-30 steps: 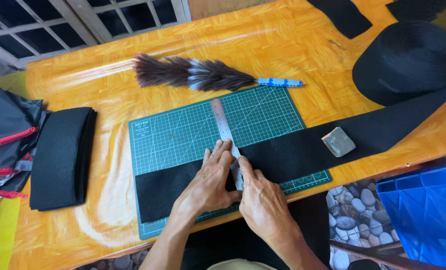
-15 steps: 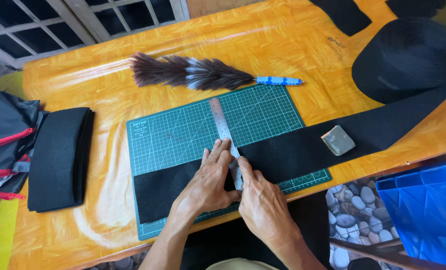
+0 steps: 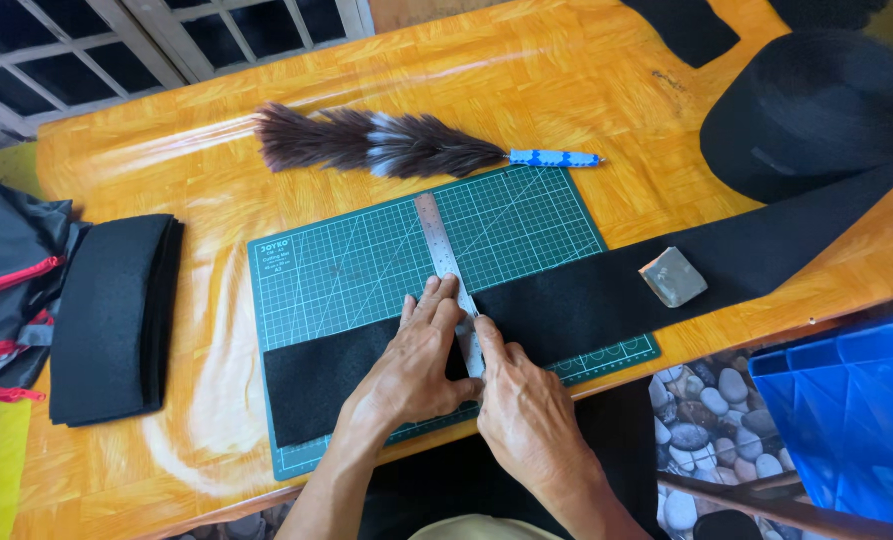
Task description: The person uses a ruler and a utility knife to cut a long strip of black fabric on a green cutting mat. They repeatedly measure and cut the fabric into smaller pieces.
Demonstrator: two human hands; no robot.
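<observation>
From the head camera I see my left hand (image 3: 411, 365) spread flat, fingers pressing a steel ruler (image 3: 446, 275) down across a long black fabric strip (image 3: 566, 300) that lies over the near edge of a green cutting mat (image 3: 366, 265). My right hand (image 3: 526, 415) sits just beside the ruler's near end with its fingers drawn together against the edge; I cannot tell whether it pinches a blade or chalk, since the fingers hide whatever is there. I judge the marking or cutting along the ruler to be in hand and not finished: the strip reads as one unbroken band on both sides of the ruler, running right toward a black roll (image 3: 816, 110). A small grey block (image 3: 672, 276) rests on the strip, right of the mat. A feather duster (image 3: 386, 145) with a blue handle lies beyond the mat on the orange table (image 3: 586, 70). A stack of folded black fabric (image 3: 116, 315) lies at the left, well apart. The mat carries a small pale label in its far-left corner and a white grid; a blue plastic crate (image 3: 851, 410) stands at the lower right.
</observation>
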